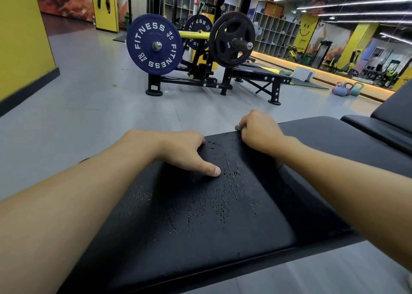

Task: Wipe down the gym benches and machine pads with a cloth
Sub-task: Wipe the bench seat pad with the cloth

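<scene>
Blue round weight plate (pixel 153 44) is marked "FITNESS" | grey-green cloth (pixel 238 127), mostly hidden, is pinched in right hand (pixel 258 133) at black padded bench (pixel 223 215) far edge | left hand (pixel 185 153) fingers are curled over that edge, tips hidden.

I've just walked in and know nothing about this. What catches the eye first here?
Right in front, two bare arms reach over a black bench pad speckled with wet droplets. The left hand holds its left edge, and the right hand grips a small greenish cloth at the far edge. Behind, left of centre, a big blue FITNESS plate stands out.
</scene>
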